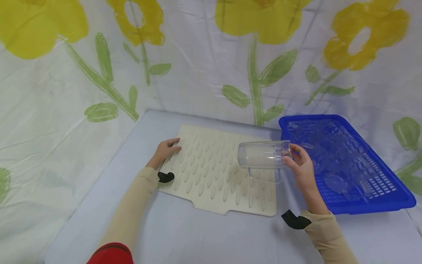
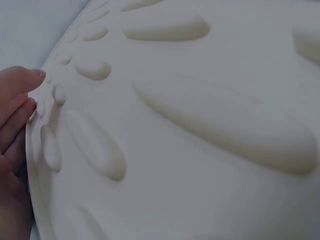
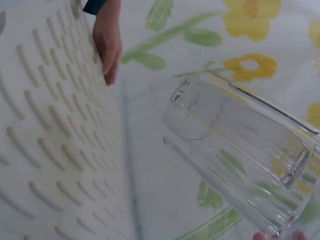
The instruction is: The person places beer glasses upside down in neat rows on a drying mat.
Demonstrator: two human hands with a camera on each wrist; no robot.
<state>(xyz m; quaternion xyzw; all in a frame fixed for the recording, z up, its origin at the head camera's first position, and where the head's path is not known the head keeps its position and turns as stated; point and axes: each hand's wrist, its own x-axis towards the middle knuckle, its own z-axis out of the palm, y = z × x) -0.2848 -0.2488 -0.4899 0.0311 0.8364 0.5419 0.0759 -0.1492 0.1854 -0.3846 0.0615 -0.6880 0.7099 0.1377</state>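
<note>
A clear jug (image 1: 258,155) lies sideways in the air over the right part of a cream draining mat (image 1: 211,172) with raised ridges. My right hand (image 1: 301,168) grips the jug at its right end, thumb in front. The jug's squared handle (image 1: 263,176) hangs below its body. In the right wrist view the jug (image 3: 240,150) fills the right side, with only fingertips showing at the bottom. My left hand (image 1: 165,149) holds the mat's left edge. Seen from the left wrist, one digit lies over the rim and the other fingers (image 2: 17,122) curl along its side.
A blue perforated basket (image 1: 403,200) stands at the right, holding several clear pieces (image 1: 336,181). The mat lies on a white-covered table (image 1: 204,238), whose back edge meets a flower-printed sheet (image 1: 197,80). Black straps hang at both wrists.
</note>
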